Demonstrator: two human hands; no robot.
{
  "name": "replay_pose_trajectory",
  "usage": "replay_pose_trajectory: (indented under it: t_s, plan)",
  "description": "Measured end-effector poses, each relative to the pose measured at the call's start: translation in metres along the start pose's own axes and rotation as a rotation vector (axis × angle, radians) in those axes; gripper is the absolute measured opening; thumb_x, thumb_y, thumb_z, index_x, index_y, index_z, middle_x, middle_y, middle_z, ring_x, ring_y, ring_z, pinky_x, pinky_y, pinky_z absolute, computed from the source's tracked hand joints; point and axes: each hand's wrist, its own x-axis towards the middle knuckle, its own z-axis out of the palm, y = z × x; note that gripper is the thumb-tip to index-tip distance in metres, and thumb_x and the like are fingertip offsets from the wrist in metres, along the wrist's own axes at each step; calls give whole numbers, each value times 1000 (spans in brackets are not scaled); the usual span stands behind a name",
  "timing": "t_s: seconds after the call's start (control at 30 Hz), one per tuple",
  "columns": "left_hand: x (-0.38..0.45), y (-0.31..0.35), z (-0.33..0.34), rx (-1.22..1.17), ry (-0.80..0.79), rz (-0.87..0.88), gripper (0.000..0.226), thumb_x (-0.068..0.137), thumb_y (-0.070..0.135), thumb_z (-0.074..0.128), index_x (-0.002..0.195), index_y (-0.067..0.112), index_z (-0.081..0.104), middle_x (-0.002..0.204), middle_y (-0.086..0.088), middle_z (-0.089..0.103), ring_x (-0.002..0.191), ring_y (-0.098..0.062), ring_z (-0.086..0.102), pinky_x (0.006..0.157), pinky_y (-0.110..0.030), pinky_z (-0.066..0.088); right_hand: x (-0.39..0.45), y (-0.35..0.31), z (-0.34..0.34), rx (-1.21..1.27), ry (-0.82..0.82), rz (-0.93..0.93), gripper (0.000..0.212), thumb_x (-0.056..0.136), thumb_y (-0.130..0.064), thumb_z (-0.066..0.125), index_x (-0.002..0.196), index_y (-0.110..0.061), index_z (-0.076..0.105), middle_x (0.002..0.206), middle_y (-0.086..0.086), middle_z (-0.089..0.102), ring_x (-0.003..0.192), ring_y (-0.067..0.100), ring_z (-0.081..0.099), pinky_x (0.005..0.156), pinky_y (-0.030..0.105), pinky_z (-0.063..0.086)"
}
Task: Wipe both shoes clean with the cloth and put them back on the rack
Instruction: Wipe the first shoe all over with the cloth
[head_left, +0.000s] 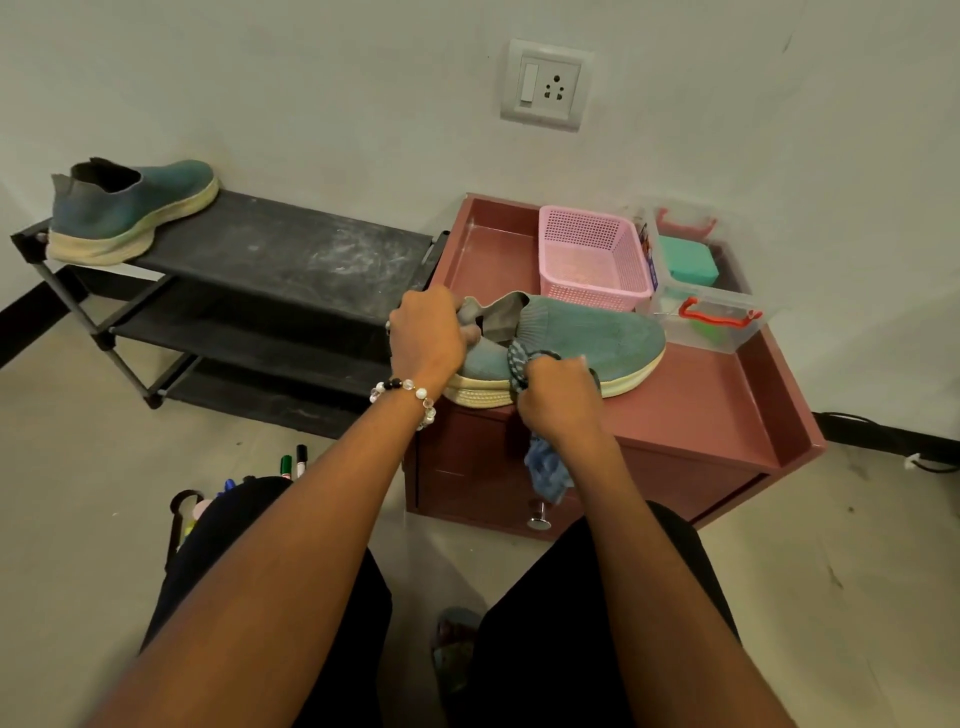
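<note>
1. No readable text, brand or number anywhere I look.
2. Printed pack (645, 248) wedged beside the pink basket (592, 260): has print on it, too small and blurred to read.
3. Marker pens (293, 460) on the floor: labels illegible.

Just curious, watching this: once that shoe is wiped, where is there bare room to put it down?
The rack's top shelf is bare from the other shoe at its left end across to the right end. On the maroon cabinet top, bare patches lie right of the held shoe and left of the pink basket. The back right corner is crowded with clear boxes.
</note>
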Motion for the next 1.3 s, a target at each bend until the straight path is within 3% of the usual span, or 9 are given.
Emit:
replay_pose_trajectory:
  t_s: [0.13, 0.33, 0.47, 0.6, 0.77, 0.9, 1.03, 1.17, 1.3]
  plan:
    - [-2, 1, 2, 34, 35, 6, 20, 81, 25, 69, 70, 11, 60, 75, -10, 63, 73, -25, 63, 62, -36, 51, 5, -13, 5, 146, -40, -62, 23, 83, -5, 46, 100, 0, 60, 104, 24, 63, 102, 42, 54, 79, 38, 41]
    - [-5, 2, -2, 26, 67, -9, 22, 86, 22, 66, 69, 9, 63, 70, -4, 61, 68, -20, 60, 57, -27, 39, -7, -3, -3, 463, -103, -105, 58, 76, 8, 39, 128, -10, 59, 126, 17, 61, 116, 33, 54, 94, 33, 45]
    - [-4, 3, -3, 6, 34, -15, 21, 80, 20, 66, 62, 10, 60, 68, -7, 60, 68, -23, 61, 57, -29, 40, 0, 24, -3, 230, -60, 84, 34, 80, 3, 44, 102, -4, 69, 93, 20, 66, 101, 41, 57, 97, 40, 39]
    - [-5, 3, -6, -13, 15, -27, 16, 79, 21, 67, 68, 10, 66, 70, -6, 61, 68, -21, 59, 54, -22, 34, -3, 18, -3, -36, -25, 105, 15, 87, -7, 46, 90, -4, 60, 104, 20, 64, 103, 38, 55, 105, 42, 29]
    - [-6, 5, -5, 11, 38, -20, 23, 81, 25, 67, 62, 12, 62, 65, -6, 61, 68, -24, 62, 57, -28, 38, 3, -10, 3, 242, -51, 1, 24, 86, -4, 45, 103, 4, 59, 109, 26, 61, 106, 42, 54, 84, 40, 41]
    - [-8, 4, -5, 11, 71, -11, 21, 85, 30, 68, 76, 11, 67, 78, -10, 66, 80, -28, 64, 68, -35, 51, 0, -9, 4, 572, -154, -80, 54, 78, -1, 39, 125, -15, 61, 119, 14, 64, 115, 31, 55, 96, 38, 46]
    - [-7, 3, -5, 7, 52, -2, 23, 85, 32, 68, 77, 11, 68, 76, -10, 64, 77, -29, 64, 61, -31, 45, 1, 9, 4, 418, -159, -93, 60, 79, 3, 40, 132, -20, 55, 131, 14, 58, 126, 33, 47, 106, 39, 39]
    - [-7, 1, -6, -8, 28, -1, 25, 84, 34, 67, 75, 10, 66, 72, -7, 60, 74, -26, 62, 59, -30, 44, -2, 31, 0, 127, -69, 67, 41, 81, 0, 43, 115, -13, 62, 114, 19, 63, 114, 40, 51, 113, 49, 23]
    - [-12, 5, -9, 70, 21, 60, 28, 88, 36, 64, 90, 8, 65, 82, -9, 62, 83, -26, 63, 63, -30, 45, -5, 39, -1, 312, 13, 140, 37, 80, 3, 42, 109, -4, 63, 107, 23, 64, 106, 43, 53, 97, 45, 41]
